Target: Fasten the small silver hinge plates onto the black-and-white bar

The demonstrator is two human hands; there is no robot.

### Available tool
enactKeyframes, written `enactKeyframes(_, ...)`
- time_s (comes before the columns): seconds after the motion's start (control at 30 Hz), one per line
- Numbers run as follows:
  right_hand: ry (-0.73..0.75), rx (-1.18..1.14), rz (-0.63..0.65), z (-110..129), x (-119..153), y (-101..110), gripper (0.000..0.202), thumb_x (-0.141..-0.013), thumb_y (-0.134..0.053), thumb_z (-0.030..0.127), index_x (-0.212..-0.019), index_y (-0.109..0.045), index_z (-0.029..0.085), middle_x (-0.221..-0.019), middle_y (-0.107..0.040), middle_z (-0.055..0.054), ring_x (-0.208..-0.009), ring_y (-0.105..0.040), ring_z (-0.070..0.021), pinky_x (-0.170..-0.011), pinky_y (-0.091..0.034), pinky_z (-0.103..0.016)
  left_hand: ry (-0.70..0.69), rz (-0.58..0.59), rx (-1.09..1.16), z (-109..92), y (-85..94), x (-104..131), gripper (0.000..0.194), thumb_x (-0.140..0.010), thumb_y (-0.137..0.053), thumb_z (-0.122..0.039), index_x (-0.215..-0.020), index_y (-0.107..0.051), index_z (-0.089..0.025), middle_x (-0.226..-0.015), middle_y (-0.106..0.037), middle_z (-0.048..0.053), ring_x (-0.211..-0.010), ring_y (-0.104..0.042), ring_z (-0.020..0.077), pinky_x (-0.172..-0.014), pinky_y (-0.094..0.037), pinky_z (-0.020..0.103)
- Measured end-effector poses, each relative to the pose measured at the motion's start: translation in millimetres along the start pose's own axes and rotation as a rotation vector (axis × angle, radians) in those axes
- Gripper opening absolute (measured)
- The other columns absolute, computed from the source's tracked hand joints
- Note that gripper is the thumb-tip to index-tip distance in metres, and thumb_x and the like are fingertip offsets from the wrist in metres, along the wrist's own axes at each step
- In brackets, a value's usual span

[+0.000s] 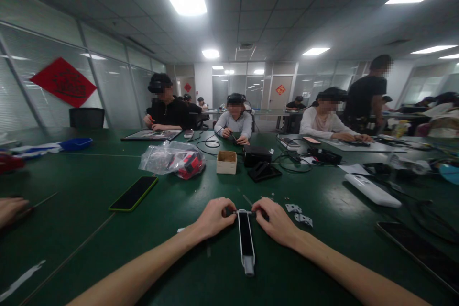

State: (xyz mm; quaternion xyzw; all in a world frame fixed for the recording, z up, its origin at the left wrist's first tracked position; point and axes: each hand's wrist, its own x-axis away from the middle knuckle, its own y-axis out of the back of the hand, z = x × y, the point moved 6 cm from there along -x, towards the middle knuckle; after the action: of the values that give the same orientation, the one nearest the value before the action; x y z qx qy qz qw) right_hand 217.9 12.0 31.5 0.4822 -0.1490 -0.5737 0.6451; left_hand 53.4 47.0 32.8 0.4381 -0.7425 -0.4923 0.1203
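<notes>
A long narrow piece with a white frame, a black middle and a grey tab at its near end point(246, 236) lies on the green table in front of me, pointing towards me. At its far end, small dark parts stick out on both sides. My left hand point(218, 216) is closed, thumb and fingers pinching the left one. My right hand point(275, 220) pinches the right one in the same way. Fingers partly hide these parts, so their kind is unclear. Right of my right hand lie two small silvery metal brackets point(304, 220) and some tiny rings point(287, 198).
Ahead are a small cardboard box point(226, 162), a plastic bag with red items point(175, 160) and a black box point(257, 155). Phones point(133, 194) lie left and right, with a white case point(372, 190). Another person's hand point(12, 210) is at the left edge; people sit opposite.
</notes>
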Motion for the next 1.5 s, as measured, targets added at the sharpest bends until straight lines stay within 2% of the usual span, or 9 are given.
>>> enactKeyframes(0.27,-0.044,-0.149,-0.078,9.6,-1.3,10.9,0.015,-0.087,-0.047,0.023,-0.095,-0.058,0.018,-0.090,-0.061,-0.005,-0.077,-0.056,-0.0168,-0.068,-0.046,-0.030,0.024,-0.031,0.054,1.0,9.4,-0.1,0.025,-0.074,-0.064,-0.026,-0.096,-0.061,-0.015,-0.087,-0.062,0.003,-0.066,-0.056,0.0137,-0.061,-0.045,0.025)
enactKeyframes(0.43,-0.117,-0.378,-0.076,32.0,-5.9,16.4,0.016,-0.084,-0.055,0.031,-0.093,-0.059,0.018,-0.087,-0.062,-0.003,-0.077,-0.057,-0.0157,-0.069,-0.046,-0.029,-0.100,-0.054,0.097,-25.7,29.4,2.1,0.026,-0.077,-0.064,-0.027,-0.102,-0.059,-0.017,-0.090,-0.063,0.002,-0.070,-0.056,0.0130,-0.063,-0.045,0.024)
enactKeyframes(0.53,-0.119,-0.563,-0.050,40.5,-6.5,12.2,0.017,-0.081,-0.058,0.032,-0.090,-0.058,0.017,-0.086,-0.062,-0.002,-0.079,-0.058,-0.0156,-0.071,-0.048,-0.029,-0.177,-0.009,0.086,-42.5,31.5,5.1,0.021,-0.079,-0.065,-0.026,-0.097,-0.061,-0.018,-0.085,-0.063,0.000,-0.069,-0.056,0.0126,-0.064,-0.044,0.023)
enactKeyframes(0.7,-0.143,-0.687,-0.033,42.6,-5.3,5.6,0.017,-0.078,-0.061,0.033,-0.086,-0.056,0.018,-0.082,-0.060,-0.001,-0.077,-0.059,-0.0160,-0.070,-0.049,-0.029,-0.231,-0.075,0.051,-48.2,30.3,8.0,0.011,-0.082,-0.064,-0.025,-0.089,-0.063,-0.017,-0.080,-0.062,0.000,-0.067,-0.055,0.0118,-0.062,-0.043,0.022)
enactKeyframes(0.87,-0.134,-0.502,-0.035,38.9,-6.3,11.6,0.015,-0.081,-0.057,0.030,-0.089,-0.056,0.017,-0.085,-0.060,-0.002,-0.077,-0.056,-0.0149,-0.068,-0.046,-0.028,-0.252,-0.057,0.010,-38.7,28.1,5.4,0.009,-0.083,-0.063,-0.023,-0.090,-0.064,-0.017,-0.082,-0.062,0.001,-0.070,-0.056,0.0121,-0.064,-0.043,0.021)
enactKeyframes(1.0,-0.170,-0.231,-0.073,16.7,-1.7,16.7,0.018,-0.083,-0.053,0.032,-0.092,-0.058,0.017,-0.088,-0.061,-0.003,-0.076,-0.055,-0.0162,-0.067,-0.043,-0.029,-0.229,0.011,-0.107,-16.9,27.4,1.0,0.011,-0.083,-0.062,-0.022,-0.094,-0.065,-0.019,-0.087,-0.062,0.002,-0.073,-0.057,0.0138,-0.064,-0.043,0.022)
enactKeyframes(1.17,-0.258,-0.089,0.020,-6.9,7.1,6.3,0.025,-0.085,-0.050,0.038,-0.096,-0.060,0.017,-0.089,-0.061,-0.006,-0.077,-0.055,-0.0183,-0.067,-0.043,-0.031,-0.202,0.141,-0.217,4.9,17.8,-0.3,0.012,-0.083,-0.060,-0.021,-0.093,-0.067,-0.020,-0.086,-0.063,0.003,-0.076,-0.058,0.0163,-0.068,-0.043,0.024)
enactKeyframes(1.33,-0.212,-0.019,0.064,-0.5,6.0,0.5,0.022,-0.086,-0.048,0.033,-0.090,-0.063,0.017,-0.090,-0.062,-0.006,-0.083,-0.056,-0.0187,-0.075,-0.043,-0.032,-0.183,0.155,-0.233,5.9,9.7,-3.9,0.012,-0.083,-0.061,-0.022,-0.092,-0.068,-0.020,-0.085,-0.063,0.003,-0.076,-0.059,0.0166,-0.068,-0.042,0.024)
enactKeyframes(1.5,-0.174,-0.006,0.057,0.8,4.6,0.4,0.023,-0.087,-0.045,0.031,-0.089,-0.064,0.017,-0.088,-0.062,-0.006,-0.081,-0.056,-0.0184,-0.074,-0.042,-0.031,-0.167,0.158,-0.221,4.5,6.5,-6.0,0.013,-0.083,-0.060,-0.021,-0.094,-0.068,-0.019,-0.085,-0.064,0.002,-0.076,-0.059,0.0165,-0.068,-0.043,0.025)
